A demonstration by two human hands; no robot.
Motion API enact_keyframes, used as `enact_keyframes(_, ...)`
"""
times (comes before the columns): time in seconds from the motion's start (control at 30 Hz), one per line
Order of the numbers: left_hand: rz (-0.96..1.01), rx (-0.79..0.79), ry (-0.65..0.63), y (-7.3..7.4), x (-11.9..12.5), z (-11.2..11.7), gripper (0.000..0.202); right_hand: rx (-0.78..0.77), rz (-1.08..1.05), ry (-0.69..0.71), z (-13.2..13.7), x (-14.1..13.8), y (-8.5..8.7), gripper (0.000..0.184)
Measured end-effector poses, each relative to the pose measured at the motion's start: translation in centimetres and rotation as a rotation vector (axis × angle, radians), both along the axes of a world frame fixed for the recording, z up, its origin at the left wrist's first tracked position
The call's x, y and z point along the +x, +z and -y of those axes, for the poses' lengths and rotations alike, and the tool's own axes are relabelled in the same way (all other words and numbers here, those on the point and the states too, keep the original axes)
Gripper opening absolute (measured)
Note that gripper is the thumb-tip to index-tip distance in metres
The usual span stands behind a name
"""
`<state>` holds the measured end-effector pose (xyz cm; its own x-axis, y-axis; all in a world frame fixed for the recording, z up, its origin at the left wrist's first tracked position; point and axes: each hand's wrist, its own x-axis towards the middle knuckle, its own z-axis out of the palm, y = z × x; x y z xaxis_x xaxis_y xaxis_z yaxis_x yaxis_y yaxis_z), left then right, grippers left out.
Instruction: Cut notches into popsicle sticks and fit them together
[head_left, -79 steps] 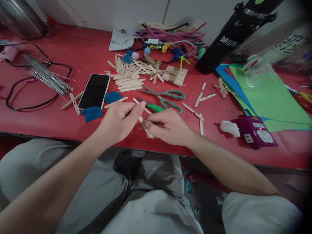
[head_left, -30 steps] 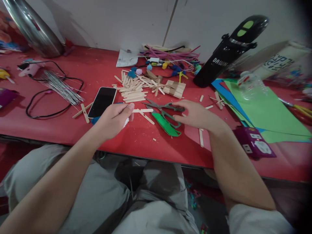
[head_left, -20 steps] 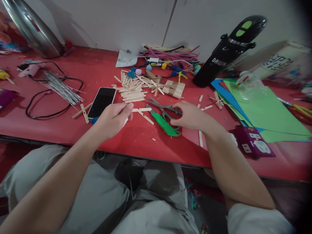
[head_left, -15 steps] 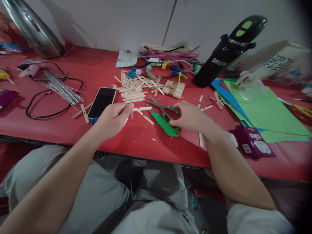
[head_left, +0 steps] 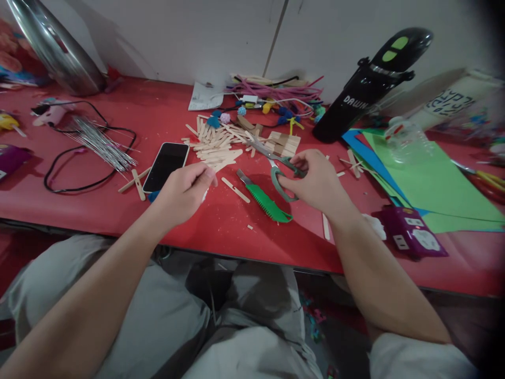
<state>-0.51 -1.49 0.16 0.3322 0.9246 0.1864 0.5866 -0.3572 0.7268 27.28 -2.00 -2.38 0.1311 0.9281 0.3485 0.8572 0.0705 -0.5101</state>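
Observation:
My right hand (head_left: pixel 319 181) has its thumb and fingers in the grey-green handles of a pair of scissors (head_left: pixel 269 153). The blades are raised above the table and point up and left toward a wooden block. My left hand (head_left: pixel 183 192) is closed in a pinch on a wooden craft stick (head_left: pixel 229 159), whose free end slants up and right in front of the stick pile. Between my hands lies a green-handled knife (head_left: pixel 268 202) with a short metal blade. A loose notched craft stick (head_left: pixel 235 190) rests beside it.
Behind is a pile of craft sticks (head_left: pixel 215 138). A phone (head_left: pixel 165 167) and metal wires (head_left: pixel 103 145) lie left. On the right stand a black bottle (head_left: pixel 347 108), green paper sheets (head_left: pixel 445 184) and a purple power socket box (head_left: pixel 412 231). The red table's (head_left: pixel 221 239) front edge faces my lap.
My right hand has lifted the scissors off the table, shifting slightly right and up. The craft stick in my left hand has tilted from level to slanting upward.

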Motion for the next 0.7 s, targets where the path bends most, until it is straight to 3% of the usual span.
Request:
enact_keyframes(0.1,-0.009,0.014,0.005,-0.2,-0.2,0.0,0.031,0.058,-0.107,0.005,-0.1,-0.1,0.0,0.032)
enact_keyframes(0.2,-0.071,0.142,-0.015,-0.4,-0.1,0.2,0.030,0.019,-0.327,0.022,-0.2,-0.5,0.2,0.032)
enact_keyframes(0.43,-0.315,0.567,-0.126,-2.3,0.9,0.9,0.029,-0.165,-1.049,0.325,0.3,-2.6,0.7,0.029)
enact_keyframes(0.53,-0.364,0.684,-0.151,-2.8,1.3,1.0,0.032,-0.227,-1.141,0.315,0.4,-3.3,0.8,0.028)
enact_keyframes(0.7,-0.463,0.710,-0.147,-2.6,1.7,1.1,0.039,-0.260,-1.111,0.337,1.0,-3.8,1.1,0.027)
